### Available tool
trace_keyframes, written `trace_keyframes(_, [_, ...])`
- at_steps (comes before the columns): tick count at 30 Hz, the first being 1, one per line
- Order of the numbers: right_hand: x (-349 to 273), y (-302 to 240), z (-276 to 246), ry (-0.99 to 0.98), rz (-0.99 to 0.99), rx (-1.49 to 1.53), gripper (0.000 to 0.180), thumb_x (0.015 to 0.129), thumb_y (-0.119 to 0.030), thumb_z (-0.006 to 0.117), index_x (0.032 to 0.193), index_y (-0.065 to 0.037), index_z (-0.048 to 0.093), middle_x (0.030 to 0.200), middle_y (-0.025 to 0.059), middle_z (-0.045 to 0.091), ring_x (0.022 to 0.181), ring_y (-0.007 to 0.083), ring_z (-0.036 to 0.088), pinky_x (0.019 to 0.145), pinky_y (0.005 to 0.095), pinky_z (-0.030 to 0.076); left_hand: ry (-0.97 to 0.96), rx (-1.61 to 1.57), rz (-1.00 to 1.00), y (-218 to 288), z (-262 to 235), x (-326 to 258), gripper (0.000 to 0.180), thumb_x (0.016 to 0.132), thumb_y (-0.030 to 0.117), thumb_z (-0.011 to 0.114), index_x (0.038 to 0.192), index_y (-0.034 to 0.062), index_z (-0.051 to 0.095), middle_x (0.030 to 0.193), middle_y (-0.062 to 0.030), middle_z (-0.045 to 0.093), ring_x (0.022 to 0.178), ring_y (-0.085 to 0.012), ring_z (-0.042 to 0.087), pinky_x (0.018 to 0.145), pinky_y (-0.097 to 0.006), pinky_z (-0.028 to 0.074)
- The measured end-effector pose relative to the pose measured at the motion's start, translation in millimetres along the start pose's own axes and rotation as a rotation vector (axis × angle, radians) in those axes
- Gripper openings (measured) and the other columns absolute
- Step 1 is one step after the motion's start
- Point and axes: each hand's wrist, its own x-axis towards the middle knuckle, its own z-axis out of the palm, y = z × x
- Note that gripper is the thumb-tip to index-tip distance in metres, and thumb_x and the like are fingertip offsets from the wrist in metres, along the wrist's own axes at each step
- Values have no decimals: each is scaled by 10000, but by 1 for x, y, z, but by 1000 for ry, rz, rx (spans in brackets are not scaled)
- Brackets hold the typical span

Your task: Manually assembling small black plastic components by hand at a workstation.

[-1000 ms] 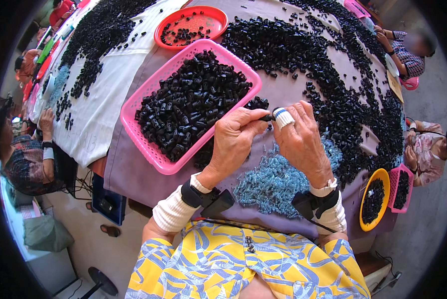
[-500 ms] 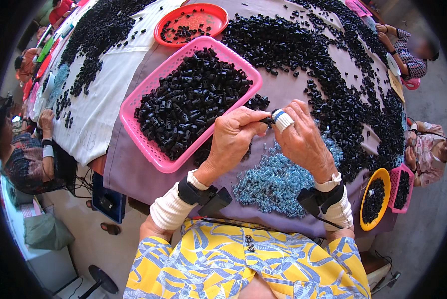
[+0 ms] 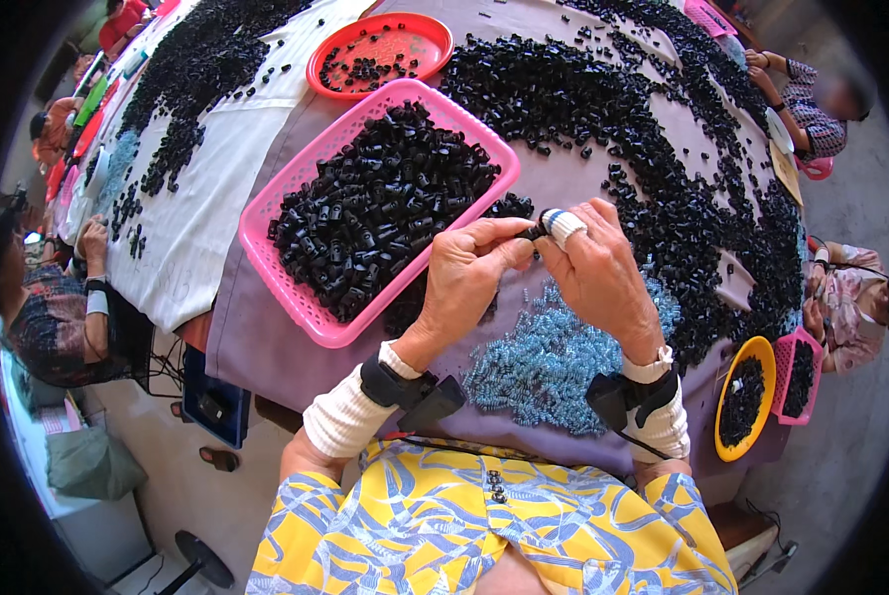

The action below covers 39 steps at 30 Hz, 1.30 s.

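Both my hands meet above the table, pinching one small black plastic piece (image 3: 534,231) between them. My left hand (image 3: 464,273) grips it from the left with thumb and forefinger. On the other side, my right hand (image 3: 593,268) closes on it too, with a white knitted sleeve on one finger. The fingers cover most of the piece. Just left of my hands, a pink basket (image 3: 266,198) is heaped with black cylindrical plastic pieces (image 3: 365,208). Below and between my wrists lies a pile of small metallic springs (image 3: 544,362), bluish in this light.
Loose black pieces (image 3: 564,89) spread over the purple cloth (image 3: 251,317). A red tray (image 3: 405,45) stands behind the basket. At the right edge are a yellow tray (image 3: 765,352) and a small pink basket (image 3: 807,407). Other people (image 3: 63,307) sit around the table.
Both hands stay together on the black piece, with only slight finger movement. The rest of the scene looks the same.
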Motion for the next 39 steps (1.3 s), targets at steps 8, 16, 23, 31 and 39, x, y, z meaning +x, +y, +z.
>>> trace_keyframes(8, [3,-7,0,123,22,-51,229,766,-200,662,869,-6,595,797,138,603,808,293,585,914,459,358,14,-324,-172,-2,-3,1,238,846,80,635,1050,-43,637,895,-79,671,762,-96,620,704,-217,504])
trace_keyframes(16, [1,-7,10,99,42,-111,268,736,-245,688,841,-17,594,783,123,598,809,279,590,923,478,339,-33,-368,-218,0,-2,-2,224,898,128,580,1043,-35,632,929,-84,659,815,-114,630,750,-243,522])
trace_keyframes(23, [1,-5,13,111,63,-86,231,686,-226,707,749,-40,586,738,105,581,754,273,571,884,460,355,-71,-372,-266,-4,-5,-1,215,921,135,547,1048,-21,622,953,-83,656,821,-131,635,772,-289,530])
trace_keyframes(31, [-3,1,21,197,56,10,195,656,-181,709,705,-37,588,661,97,569,696,264,564,834,432,381,-66,-376,-362,-8,-7,-2,355,946,328,513,946,-14,608,824,-77,650,759,-128,636,713,-268,540])
trace_keyframes(39, [-7,5,25,237,56,109,199,663,-173,711,674,-36,567,631,87,554,647,262,554,818,431,392,-119,-397,-381,-11,-6,-3,385,950,374,487,907,10,608,831,-75,652,750,-139,640,715,-276,543])
